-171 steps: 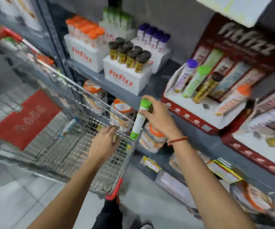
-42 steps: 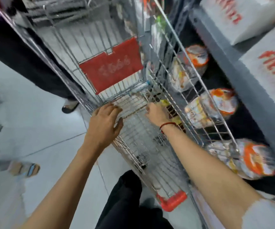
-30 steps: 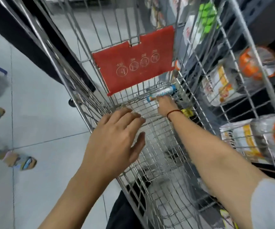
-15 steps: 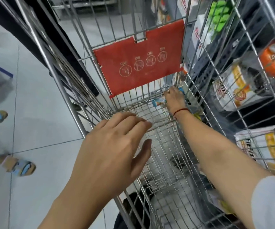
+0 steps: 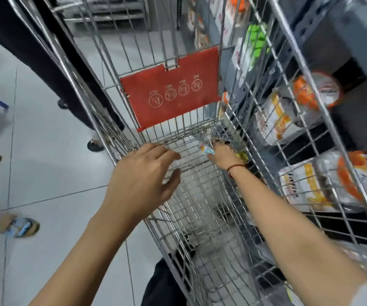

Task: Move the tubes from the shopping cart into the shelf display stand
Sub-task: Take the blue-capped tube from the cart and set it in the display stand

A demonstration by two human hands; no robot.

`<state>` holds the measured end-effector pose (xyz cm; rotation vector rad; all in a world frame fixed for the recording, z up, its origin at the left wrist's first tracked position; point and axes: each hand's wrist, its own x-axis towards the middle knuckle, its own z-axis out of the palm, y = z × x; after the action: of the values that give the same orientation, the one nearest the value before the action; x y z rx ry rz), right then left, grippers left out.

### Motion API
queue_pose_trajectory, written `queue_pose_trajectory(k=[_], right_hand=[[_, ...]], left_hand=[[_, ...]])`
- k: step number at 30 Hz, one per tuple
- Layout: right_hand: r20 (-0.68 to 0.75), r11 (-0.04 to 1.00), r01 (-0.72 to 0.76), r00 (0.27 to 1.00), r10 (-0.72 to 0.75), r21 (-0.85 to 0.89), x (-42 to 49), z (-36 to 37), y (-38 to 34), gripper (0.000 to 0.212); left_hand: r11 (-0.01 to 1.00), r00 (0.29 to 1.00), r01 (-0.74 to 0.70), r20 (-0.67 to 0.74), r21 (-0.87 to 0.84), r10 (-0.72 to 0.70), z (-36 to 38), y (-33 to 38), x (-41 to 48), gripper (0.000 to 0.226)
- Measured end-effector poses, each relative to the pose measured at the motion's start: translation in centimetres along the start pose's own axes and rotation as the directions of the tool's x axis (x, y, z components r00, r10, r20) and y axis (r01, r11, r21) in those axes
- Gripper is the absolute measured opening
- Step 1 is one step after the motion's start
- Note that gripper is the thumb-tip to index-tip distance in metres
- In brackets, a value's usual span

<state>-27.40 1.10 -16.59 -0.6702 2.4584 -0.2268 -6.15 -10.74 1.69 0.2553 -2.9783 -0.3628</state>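
Tube: we see a slim white cylindrical tube with a blue-printed label lying at the far end of the silver wire shopping cart, below the red plastic child-seat flap.
Right hand: our right hand reaches deep into the basket and its fingers close around the near end of the tube; motion blur hides how firm the hold is.
Left hand: our left hand rests spread on the cart's left rim, grasping nothing.
Handling: we judge the tube light, rigid and smooth, so it may slip or roll on the wires.
Hold: we advise gripping mid-barrel, not the cap.
Destination: the display stand lies outside the view; grey shelving with packaged goods stands just beyond the cart's right wall.
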Motion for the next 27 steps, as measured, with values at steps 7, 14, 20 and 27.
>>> queue_pose_trajectory(k=[7, 14, 20, 27], right_hand=[[0.081, 0.983, -0.173, 0.982, 0.168, 0.063, -11.5, -4.0, 1.8, 0.025], [-0.174, 0.997, -0.075, 0.982, 0.079, 0.027, -25.6, -11.3, 3.7, 0.017], [-0.295, 0.997, 0.033, 0.955, -0.01, 0.07, -38.5, -16.5, 6.3, 0.016], [-0.54, 0.981, -0.052, 0.829, 0.146, 0.185, -53.7, -21.1, 7.6, 0.034]], left_hand=[[1.0, 0.993, -0.022, 0.113, 0.008, 0.021, 0.2, 0.7, -0.2, 0.025], [0.979, 0.963, -0.166, 0.192, -0.121, 0.187, -0.1, 8.7, -1.4, 0.032], [0.876, 0.868, -0.448, 0.147, -0.18, 0.474, -2.8, 18.1, -0.7, 0.02], [0.701, 0.723, -0.669, 0.002, -0.248, 0.691, -3.7, 29.0, 0.1, 0.045]])
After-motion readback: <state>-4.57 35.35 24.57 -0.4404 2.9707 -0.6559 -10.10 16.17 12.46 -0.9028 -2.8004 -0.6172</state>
